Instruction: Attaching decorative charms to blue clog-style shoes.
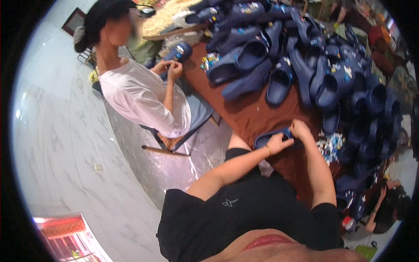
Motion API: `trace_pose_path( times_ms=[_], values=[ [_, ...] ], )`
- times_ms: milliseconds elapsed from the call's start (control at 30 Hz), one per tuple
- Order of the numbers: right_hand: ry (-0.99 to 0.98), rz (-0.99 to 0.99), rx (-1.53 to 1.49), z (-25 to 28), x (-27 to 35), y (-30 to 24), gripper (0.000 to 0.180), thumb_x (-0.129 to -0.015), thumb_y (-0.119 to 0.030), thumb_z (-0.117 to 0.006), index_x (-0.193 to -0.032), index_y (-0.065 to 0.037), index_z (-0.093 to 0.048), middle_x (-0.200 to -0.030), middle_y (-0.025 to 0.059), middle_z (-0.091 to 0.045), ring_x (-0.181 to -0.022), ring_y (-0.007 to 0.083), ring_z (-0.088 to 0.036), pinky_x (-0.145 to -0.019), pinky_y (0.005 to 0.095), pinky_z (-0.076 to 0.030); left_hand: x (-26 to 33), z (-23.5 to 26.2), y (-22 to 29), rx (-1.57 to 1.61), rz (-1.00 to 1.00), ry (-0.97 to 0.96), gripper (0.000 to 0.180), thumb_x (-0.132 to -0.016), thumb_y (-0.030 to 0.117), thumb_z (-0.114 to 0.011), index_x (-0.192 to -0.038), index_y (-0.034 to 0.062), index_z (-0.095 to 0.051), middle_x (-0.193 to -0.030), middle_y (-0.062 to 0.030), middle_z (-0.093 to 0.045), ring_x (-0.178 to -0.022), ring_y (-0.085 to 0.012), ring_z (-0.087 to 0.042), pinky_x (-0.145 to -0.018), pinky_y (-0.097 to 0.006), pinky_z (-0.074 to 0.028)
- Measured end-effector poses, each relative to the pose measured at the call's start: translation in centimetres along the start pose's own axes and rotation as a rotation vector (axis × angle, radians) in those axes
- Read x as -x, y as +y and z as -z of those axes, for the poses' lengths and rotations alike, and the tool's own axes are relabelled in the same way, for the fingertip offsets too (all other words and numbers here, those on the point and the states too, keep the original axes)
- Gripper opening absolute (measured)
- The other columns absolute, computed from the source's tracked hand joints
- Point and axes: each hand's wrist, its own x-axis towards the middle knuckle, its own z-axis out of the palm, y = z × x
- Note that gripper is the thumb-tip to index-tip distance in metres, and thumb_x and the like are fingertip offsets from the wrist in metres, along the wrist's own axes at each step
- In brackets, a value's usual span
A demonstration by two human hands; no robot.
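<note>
A dark blue clog (pixel 263 139) lies on the brown cloth (pixel 244 114) in front of me, its open heel end to the left. My left hand (pixel 280 143) is closed round its near side, a thin bracelet at the wrist. At the clog's toe end, my right hand (pixel 300 129) has its fingers curled together against the upper; whatever they pinch is too small or hidden to make out. Just right of my right forearm sits a heap of small white, blue and yellow pieces (pixel 331 147).
Many more navy clogs (pixel 279 83) are piled across the table's far and right side, several with small decorations. At the left, a person in a white shirt (pixel 139 94) sits handling another clog (pixel 181 51). Another small heap of colourful pieces (pixel 211 62) lies farther off.
</note>
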Motion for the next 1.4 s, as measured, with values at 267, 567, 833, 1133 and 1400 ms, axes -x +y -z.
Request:
trace_pose_path(
  times_ms=[267, 567, 833, 1133, 1400],
  values=[
    [0.347, 0.039, -0.386, -0.3, 4.0, 1.5, 0.018, -0.074, -0.019, -0.058, -0.078, -0.002, -0.055, -0.078, 0.0176, -0.059, -0.077, 0.0349, -0.057, -0.067, 0.0404, -0.044, 0.7, -0.1, -0.6, 0.086, -0.098, 0.025, 0.062, -0.071, 0.054, -0.059, -0.082, -0.0067, -0.055, -0.088, -0.0259, -0.057, -0.083, -0.0345, -0.056, -0.072, -0.039, -0.042],
    [0.514, -0.306, -0.012, -3.2, 10.8, 9.8, 0.027, -0.073, -0.012, -0.06, -0.098, -0.005, -0.052, -0.094, 0.0192, -0.052, -0.084, 0.0365, -0.054, -0.073, 0.0432, -0.044, 0.7, 0.7, 0.4, -0.336, -0.188, -0.219, 0.048, -0.067, 0.044, -0.061, -0.082, -0.002, -0.062, -0.092, -0.0235, -0.057, -0.091, -0.0362, -0.052, -0.081, -0.041, -0.041],
    [0.578, -0.265, 0.037, -6.3, 8.9, 12.7, 0.017, -0.081, -0.015, -0.048, -0.088, -0.001, -0.054, -0.091, 0.0223, -0.054, -0.079, 0.0397, -0.054, -0.068, 0.0477, -0.043, 0.4, 0.4, -0.7, -0.22, -0.272, -0.134, 0.037, -0.063, 0.036, -0.064, -0.06, -0.0005, -0.059, -0.067, -0.0223, -0.056, -0.063, -0.0353, -0.055, -0.058, -0.043, -0.043],
    [0.589, -0.264, -1.301, -5.5, 9.9, 12.9, 0.014, -0.079, -0.004, -0.05, -0.092, -0.002, -0.054, -0.075, 0.0057, -0.058, -0.064, 0.0142, -0.056, -0.058, 0.0258, -0.045, -0.5, 0.2, 0.1, -0.302, -0.407, -0.092, 0.047, -0.065, 0.038, -0.068, -0.055, -0.0041, -0.049, -0.059, -0.022, -0.047, -0.057, -0.0351, -0.047, -0.054, -0.04, -0.037],
    [0.525, -0.16, -1.591, -8.0, 9.7, 3.9, 0.01, -0.079, -0.007, -0.057, -0.087, -0.001, -0.056, -0.076, 0.004, -0.058, -0.065, 0.0089, -0.056, -0.059, 0.0202, -0.048, 0.4, 0.6, 0.4, -0.343, -0.348, -0.139, 0.044, -0.065, 0.036, -0.067, -0.055, -0.0033, -0.049, -0.059, -0.0209, -0.049, -0.058, -0.0343, -0.048, -0.055, -0.04, -0.037]
  ],
)
